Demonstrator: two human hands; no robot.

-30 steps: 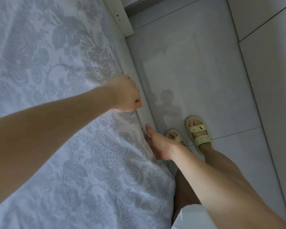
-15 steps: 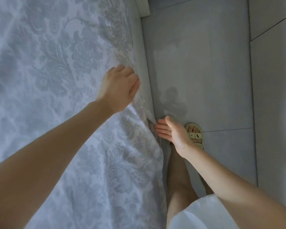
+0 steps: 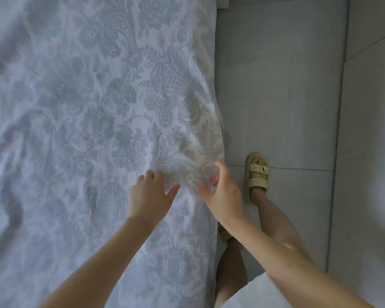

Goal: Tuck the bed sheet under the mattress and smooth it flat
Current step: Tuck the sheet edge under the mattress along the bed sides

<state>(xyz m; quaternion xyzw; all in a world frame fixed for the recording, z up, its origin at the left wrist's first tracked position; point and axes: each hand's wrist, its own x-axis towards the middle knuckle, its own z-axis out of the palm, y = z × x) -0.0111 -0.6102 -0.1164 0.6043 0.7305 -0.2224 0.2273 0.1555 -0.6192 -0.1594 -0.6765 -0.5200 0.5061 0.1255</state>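
In the head view, the floral bed sheet (image 3: 98, 107) covers the bed on the left, its right edge bulging loose just beyond the hands. The left hand (image 3: 149, 194) has let go of that edge and now lies on top, fingers spread. The right hand (image 3: 223, 194) has risen from the bed's side, fingers loosely open and gripping nothing, so tucking here seems over and smoothing due.

We extend both bare forearms forward, side by side. Our left hand (image 3: 149, 195) is palm down, fingers straight and slightly spread, thumb angled toward the right hand (image 3: 223, 194). The right hand is blurred, its fingers loosely curved and the thumb apart from them. The hands are near each other, not touching.
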